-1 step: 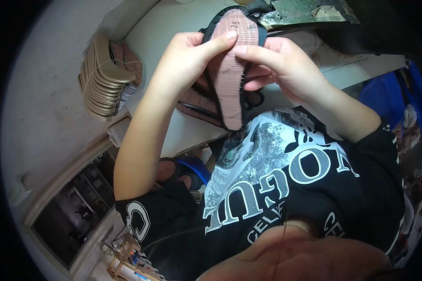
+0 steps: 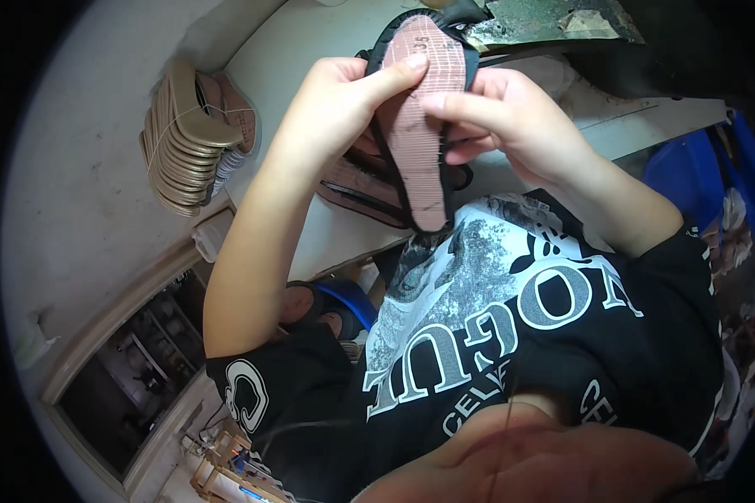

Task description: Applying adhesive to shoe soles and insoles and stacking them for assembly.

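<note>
A long insole [image 2: 415,159] with a pink ribbed underside and a black edge is held up over the table, its narrow end pointing toward my body. My left hand [image 2: 344,105] grips it from the left, the thumb pressed flat on the pink face near the wide end. On the other side, my right hand [image 2: 516,117] pinches the black edge, with its thumb over the pink face and fingers beneath. What those fingers touch underneath is hidden. More black-edged pink pieces [image 2: 361,191] lie on the table just below it.
A tied stack of gold-edged insoles [image 2: 184,138] stands at the left of the white table [image 2: 281,63]. A worn green and dark piece of equipment [image 2: 554,21] is at the far side. Blue containers [image 2: 684,180] are at the right; round-ended soles [image 2: 298,302] lie below the table edge.
The insole's narrow end has swung slightly to the right. My right thumb and fingers have shifted a little along the edge; my left hand keeps its place.
</note>
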A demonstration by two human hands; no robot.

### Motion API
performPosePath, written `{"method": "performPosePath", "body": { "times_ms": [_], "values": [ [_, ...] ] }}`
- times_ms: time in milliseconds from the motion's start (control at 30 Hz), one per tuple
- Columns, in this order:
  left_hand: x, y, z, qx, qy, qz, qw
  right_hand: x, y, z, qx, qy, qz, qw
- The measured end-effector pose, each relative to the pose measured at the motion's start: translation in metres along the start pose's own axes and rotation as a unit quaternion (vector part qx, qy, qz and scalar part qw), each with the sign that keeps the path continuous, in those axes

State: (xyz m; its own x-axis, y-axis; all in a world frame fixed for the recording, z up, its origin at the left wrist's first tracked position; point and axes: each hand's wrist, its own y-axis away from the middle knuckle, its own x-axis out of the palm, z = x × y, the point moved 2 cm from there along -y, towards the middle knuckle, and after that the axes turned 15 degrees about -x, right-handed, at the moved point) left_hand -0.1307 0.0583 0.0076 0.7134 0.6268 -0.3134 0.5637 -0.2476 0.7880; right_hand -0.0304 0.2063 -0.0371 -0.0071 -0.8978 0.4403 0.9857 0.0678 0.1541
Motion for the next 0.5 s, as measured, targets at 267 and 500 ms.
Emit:
{"method": "performPosePath", "body": {
  "times_ms": [267,500],
  "values": [
    [0.005,0.003,0.000,-0.037,-0.060,0.089,0.994,-0.027,0.001,-0.014,-0.087,-0.004,0.022,0.996],
    [0.007,-0.004,0.020,0.023,0.082,-0.025,0.996,-0.038,0.013,-0.009,0.032,-0.005,0.086,0.996]
  ]
}}
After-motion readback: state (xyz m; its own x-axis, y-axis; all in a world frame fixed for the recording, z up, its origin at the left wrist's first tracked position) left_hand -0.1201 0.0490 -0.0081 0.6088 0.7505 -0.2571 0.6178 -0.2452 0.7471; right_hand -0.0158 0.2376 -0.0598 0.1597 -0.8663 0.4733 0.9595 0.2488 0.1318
